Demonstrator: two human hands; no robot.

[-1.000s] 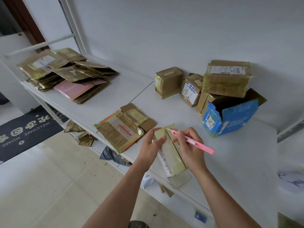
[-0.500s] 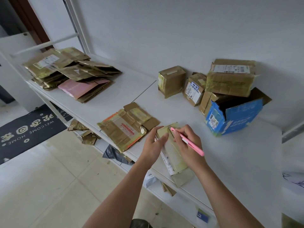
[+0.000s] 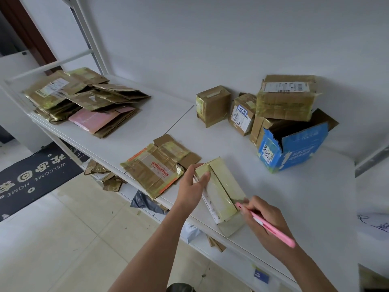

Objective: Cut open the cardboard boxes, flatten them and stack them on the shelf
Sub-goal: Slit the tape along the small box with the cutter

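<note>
Head view: small taped box point(image 3: 219, 190) lies on the white shelf point(image 3: 284, 197) at its front edge, long side running away from the person. Left hand point(image 3: 194, 183) grips the far end, thumb over the top, fingers down the side, most likely to pin it so the blade doesn't drag it off the edge. Right hand point(image 3: 264, 223) holds the pink cutter point(image 3: 271, 225) pen-style, tip at the box's near end, right on the tape seam. Blade itself too small to see; can't tell if it's in the tape or just touching.

Judgement: seam cut on this box is at its near end; flattening not started.

Just left of the holding hand: one flattened box point(image 3: 155, 167) lying alone, not yet on the pile. Far left of it: stack of flattened boxes point(image 3: 84, 102), looks like the drop zone. Beyond the cutting hand, against the wall: uncut brown boxes point(image 3: 248, 106) bunched together, one on top of an open blue box point(image 3: 294, 148). Kept well apart from the flat pile, so done and pending don't mix.

Risk: box overhangs the shelf front a bit, so hard downward pressure could tip it.
</note>
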